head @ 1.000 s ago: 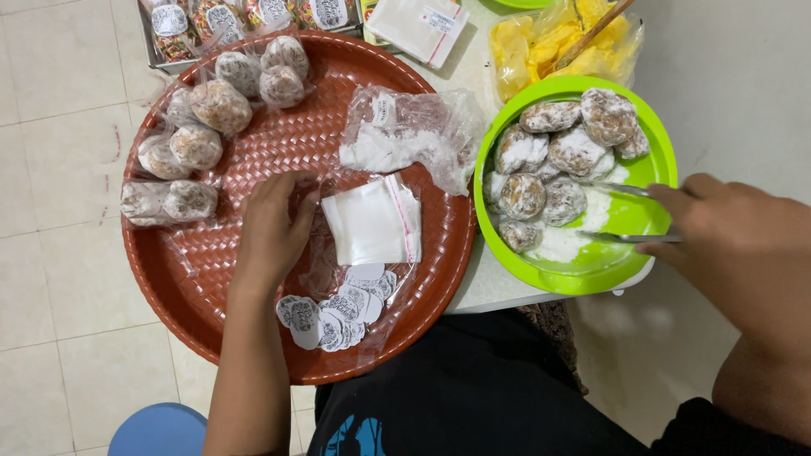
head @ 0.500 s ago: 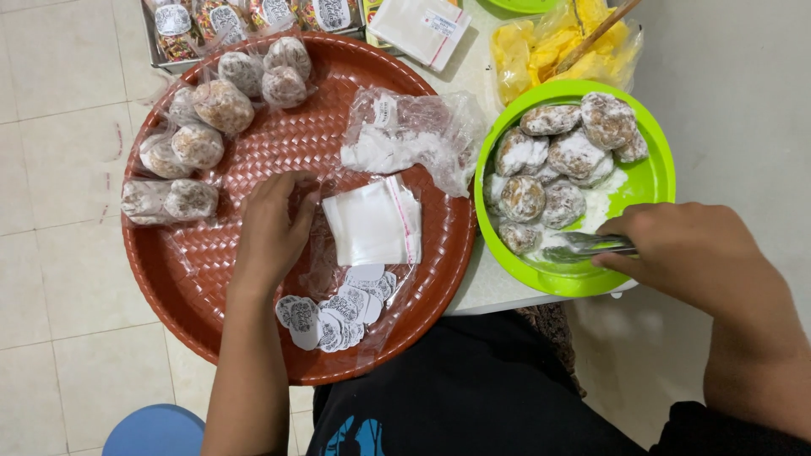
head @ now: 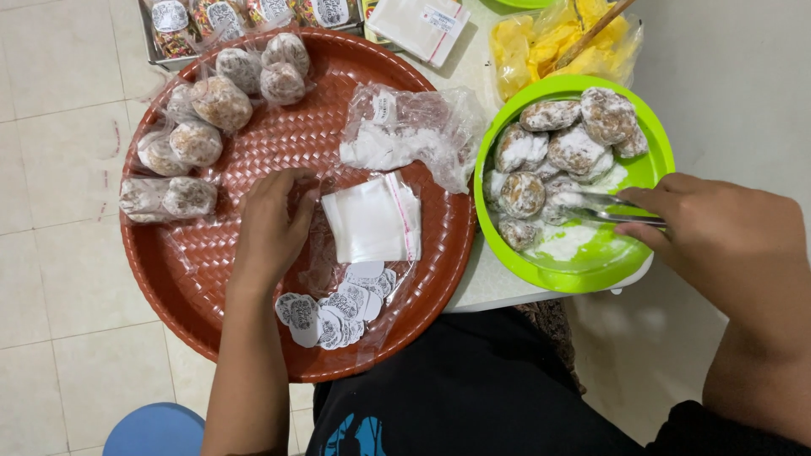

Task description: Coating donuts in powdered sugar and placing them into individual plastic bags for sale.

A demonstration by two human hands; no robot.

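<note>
My left hand [head: 272,226] rests palm down on the round red woven tray [head: 211,312], its fingers on clear plastic beside a stack of small clear bags [head: 372,221]. My right hand [head: 718,232] grips metal tongs [head: 604,208] whose tips reach into the green bowl [head: 655,156], among several sugar-dusted round pastries [head: 574,148]. Several bagged pastries [head: 207,105] lie along the tray's far left. A pile of small round paper labels [head: 334,306] sits near the tray's front edge.
A crumpled clear bag with white powder [head: 405,135] lies on the tray's right side. A yellow plastic bag with a wooden stick [head: 562,46] and a flat white packet [head: 418,25] lie beyond. A blue stool [head: 156,431] stands on the tiled floor.
My right hand has moved left with the tongs, whose tips went further into the green bowl toward the pastries. My left hand has stayed on the tray.
</note>
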